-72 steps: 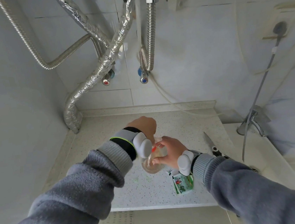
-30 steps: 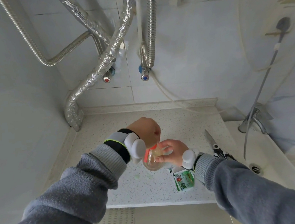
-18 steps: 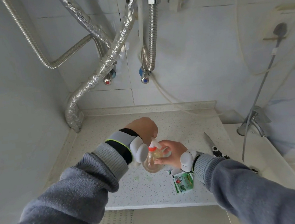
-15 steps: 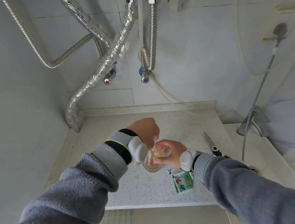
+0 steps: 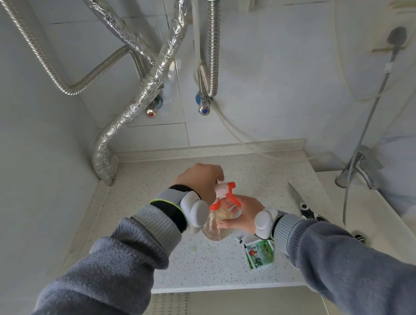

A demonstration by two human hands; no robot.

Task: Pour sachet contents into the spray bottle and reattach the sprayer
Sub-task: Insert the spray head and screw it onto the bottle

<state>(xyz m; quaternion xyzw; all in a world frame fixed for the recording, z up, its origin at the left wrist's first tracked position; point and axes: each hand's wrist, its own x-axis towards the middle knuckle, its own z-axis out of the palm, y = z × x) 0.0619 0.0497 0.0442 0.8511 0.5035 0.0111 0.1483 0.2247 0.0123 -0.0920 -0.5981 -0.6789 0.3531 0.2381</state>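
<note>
A clear spray bottle (image 5: 213, 228) with pale liquid stands on the speckled countertop (image 5: 188, 263). Its white and orange sprayer (image 5: 224, 193) sits on the bottle's neck. My left hand (image 5: 199, 181) grips the sprayer from above, fingers curled round it. My right hand (image 5: 242, 214) wraps round the bottle's body from the right. A green and white sachet (image 5: 259, 253) lies flat on the counter just below my right wrist.
Scissors (image 5: 301, 201) lie on the counter to the right. A sink basin (image 5: 381, 228) with a tap (image 5: 358, 168) adjoins on the right. Foil-wrapped pipes (image 5: 125, 120) and metal hoses run down the tiled wall behind. The counter's front edge is near me.
My left hand has turned on the sprayer, so its white and orange head now shows above the bottle. My right hand has kept hold of the bottle in the same place.
</note>
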